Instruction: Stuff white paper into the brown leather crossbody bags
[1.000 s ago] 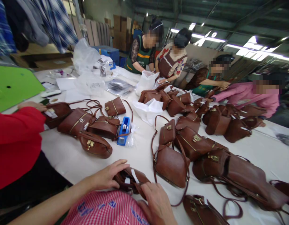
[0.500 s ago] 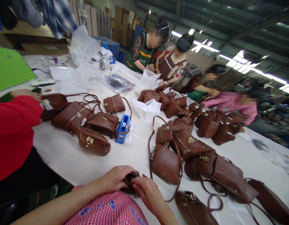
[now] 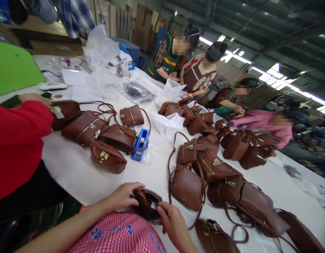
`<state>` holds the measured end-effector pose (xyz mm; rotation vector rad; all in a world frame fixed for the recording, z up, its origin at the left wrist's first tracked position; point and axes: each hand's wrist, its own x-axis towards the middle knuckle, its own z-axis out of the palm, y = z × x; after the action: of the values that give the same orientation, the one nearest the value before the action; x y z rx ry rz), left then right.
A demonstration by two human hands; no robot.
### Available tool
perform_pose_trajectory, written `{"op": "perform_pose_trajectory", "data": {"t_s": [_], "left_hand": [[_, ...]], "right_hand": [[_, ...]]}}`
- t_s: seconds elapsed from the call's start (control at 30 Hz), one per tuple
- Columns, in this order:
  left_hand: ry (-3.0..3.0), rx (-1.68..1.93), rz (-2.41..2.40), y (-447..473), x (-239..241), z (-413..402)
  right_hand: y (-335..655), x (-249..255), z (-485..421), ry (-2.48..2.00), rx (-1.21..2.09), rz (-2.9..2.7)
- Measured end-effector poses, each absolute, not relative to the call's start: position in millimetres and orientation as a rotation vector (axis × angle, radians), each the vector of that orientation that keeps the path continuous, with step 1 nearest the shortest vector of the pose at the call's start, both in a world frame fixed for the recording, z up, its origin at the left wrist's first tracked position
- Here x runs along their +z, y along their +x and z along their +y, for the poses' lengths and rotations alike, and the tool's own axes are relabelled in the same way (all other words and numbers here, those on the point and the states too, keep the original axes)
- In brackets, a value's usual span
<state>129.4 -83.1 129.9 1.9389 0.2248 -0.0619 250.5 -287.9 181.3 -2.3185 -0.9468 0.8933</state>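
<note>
A small brown leather handbag (image 3: 145, 205) rests at the table's near edge, against a red checked apron (image 3: 117, 233). My left hand (image 3: 127, 195) grips its left side, thumb and fingers closed over the rim. At its right side my right hand (image 3: 169, 216) pinches the rim between thumb and fingers. The bag's mouth gapes between my hands and its inside looks dark. Something small and pale shows by the right fingers, too blurred to name. Just beyond lies a rounded brown bag with a gold clasp (image 3: 107, 157).
Brown handbags (image 3: 217, 165) with loose straps cover the right of the table (image 3: 80, 168). A blue tape dispenser (image 3: 140, 144) stands among bags at left. A person in a red sleeve (image 3: 19, 140) handles a bag beside me. Several co-workers stand across the table by white plastic bags (image 3: 169, 92).
The handbag's mouth is spread wider and more of it shows. My left hand has shifted slightly left, my right hand slightly right. The whole view has swung a little.
</note>
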Motion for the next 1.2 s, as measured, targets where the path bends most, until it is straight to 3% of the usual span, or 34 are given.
{"op": "perform_pose_trajectory", "data": {"t_s": [0.1,0.2,0.37,0.57,0.77,1.2], "left_hand": [[1.846,-0.042,0.145,130.4,134.2,-84.3],[1.831,-0.034,0.087,137.4,141.0,-91.7],[1.68,-0.037,0.188,133.4,132.8,-88.3],[1.426,-0.082,0.333,118.6,114.0,-71.4],[1.508,-0.022,0.214,112.1,121.6,-80.0],[1.692,-0.115,0.394,118.3,152.9,-107.4]], "right_hand": [[247.0,183.0,-284.0,-2.351,0.711,-1.201],[244.8,187.5,-271.2,-2.114,0.769,-1.395],[249.5,183.7,-275.1,-1.973,0.869,-1.118],[250.8,182.3,-279.3,-2.029,0.709,-1.198],[238.3,189.3,-269.9,-2.191,0.664,-1.303],[244.7,172.8,-283.7,-1.784,0.663,-1.207]]}}
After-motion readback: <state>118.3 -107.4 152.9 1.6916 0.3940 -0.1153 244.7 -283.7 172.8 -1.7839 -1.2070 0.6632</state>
